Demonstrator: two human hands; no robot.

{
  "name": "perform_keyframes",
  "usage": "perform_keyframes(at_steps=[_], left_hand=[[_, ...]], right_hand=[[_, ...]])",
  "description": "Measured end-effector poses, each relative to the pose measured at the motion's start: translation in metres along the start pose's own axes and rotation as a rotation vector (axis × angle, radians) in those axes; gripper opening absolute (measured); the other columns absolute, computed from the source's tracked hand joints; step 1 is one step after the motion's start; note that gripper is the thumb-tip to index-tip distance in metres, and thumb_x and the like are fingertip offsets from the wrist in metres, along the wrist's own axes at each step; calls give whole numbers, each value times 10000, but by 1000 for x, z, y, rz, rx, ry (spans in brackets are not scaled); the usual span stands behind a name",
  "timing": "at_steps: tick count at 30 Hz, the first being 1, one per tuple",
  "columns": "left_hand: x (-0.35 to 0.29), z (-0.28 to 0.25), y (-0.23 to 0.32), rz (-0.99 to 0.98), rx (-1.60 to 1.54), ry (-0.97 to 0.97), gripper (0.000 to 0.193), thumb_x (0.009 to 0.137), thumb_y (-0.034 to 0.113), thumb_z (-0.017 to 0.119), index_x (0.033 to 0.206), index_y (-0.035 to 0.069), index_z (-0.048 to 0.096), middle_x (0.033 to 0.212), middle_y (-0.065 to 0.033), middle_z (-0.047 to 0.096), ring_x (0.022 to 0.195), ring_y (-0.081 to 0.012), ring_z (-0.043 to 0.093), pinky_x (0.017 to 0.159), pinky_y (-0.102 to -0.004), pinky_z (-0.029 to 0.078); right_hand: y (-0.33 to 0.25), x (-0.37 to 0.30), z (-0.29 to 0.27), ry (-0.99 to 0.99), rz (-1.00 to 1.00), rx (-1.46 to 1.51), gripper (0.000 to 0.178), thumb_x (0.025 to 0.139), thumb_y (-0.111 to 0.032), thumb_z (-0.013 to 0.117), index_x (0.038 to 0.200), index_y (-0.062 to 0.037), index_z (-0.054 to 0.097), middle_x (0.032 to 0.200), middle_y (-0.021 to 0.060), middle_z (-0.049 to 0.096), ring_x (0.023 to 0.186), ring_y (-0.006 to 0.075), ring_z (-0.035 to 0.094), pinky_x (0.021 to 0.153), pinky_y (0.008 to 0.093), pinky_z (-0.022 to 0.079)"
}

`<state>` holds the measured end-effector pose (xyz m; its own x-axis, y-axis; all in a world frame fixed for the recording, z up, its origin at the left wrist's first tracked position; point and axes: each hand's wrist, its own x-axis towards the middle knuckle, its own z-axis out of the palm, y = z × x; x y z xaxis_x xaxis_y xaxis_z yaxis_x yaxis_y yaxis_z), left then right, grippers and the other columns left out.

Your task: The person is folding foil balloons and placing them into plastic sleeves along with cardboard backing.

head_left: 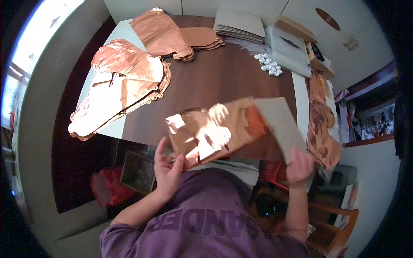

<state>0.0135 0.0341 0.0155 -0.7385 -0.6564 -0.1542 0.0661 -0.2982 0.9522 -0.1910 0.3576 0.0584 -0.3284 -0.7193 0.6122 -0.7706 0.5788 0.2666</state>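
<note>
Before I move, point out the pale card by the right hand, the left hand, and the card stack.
Pale card (pixel 282 124), head view: its flat face.
Left hand (pixel 167 170), head view: its middle.
Card stack (pixel 239 22), head view: top sheet.

copper foil (pixel 234 124): shiny, creased, slanting up rightward | pale board (pixel 280 121): flat, tilted, at foil's right end
</note>
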Motion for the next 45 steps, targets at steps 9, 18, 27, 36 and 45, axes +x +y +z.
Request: perform_keyframes(at_steps=[9, 18, 27, 36, 45], left_hand=[[-21, 36, -22, -70, -148, -141, 943, 906, -53, 604, 1533, 158, -69, 1218, -163, 537, 1047, -180, 606, 844, -314, 565], [-9, -16, 1, 373, 681, -728, 404, 841, 128, 723, 1223, 78, 601, 960, -122, 681, 800, -258, 664, 700, -343, 524], [83, 5, 43, 716, 1293, -529, 800, 637, 414, 825, 1285, 48, 533, 1385, -168, 460, 1367, -396, 334, 1149, -553, 222], [66, 29, 34, 714, 1102, -527, 1024, 594, 258, 883, 1433, 39, 339, 1452, -200, 389, 1364, -408, 348, 1148, -563, 226], [80, 27, 0, 219, 701, -595, 806, 733, 264, 761, 1401, -14, 405, 1377, -207, 491, 1289, -353, 460, 1101, -514, 303]], right_hand=[[2, 39, 20, -463, 72, 123, 455, 726, -58, 641, 1176, -12, 588, 1171, 129, 586, 1063, 325, 528, 925, 470, 422], [-95, 78, -6, -565, 782, 1064, 293, 763, -229, 799, 897, -24, 639, 839, 96, 596, 695, 193, 616, 615, 294, 511], [-116, 82, 19, -526, 574, 531, 533, 650, -340, 858, 982, -68, 543, 939, 131, 558, 871, 351, 590, 742, 466, 480], [-70, 90, 37, -542, 509, 921, 295, 725, -128, 801, 874, 16, 592, 892, 98, 571, 774, 244, 588, 703, 314, 489], [-60, 84, 22, -189, 21, 977, 297, 632, 101, 657, 855, -89, 608, 983, 83, 692, 968, 305, 666, 864, 439, 509]])
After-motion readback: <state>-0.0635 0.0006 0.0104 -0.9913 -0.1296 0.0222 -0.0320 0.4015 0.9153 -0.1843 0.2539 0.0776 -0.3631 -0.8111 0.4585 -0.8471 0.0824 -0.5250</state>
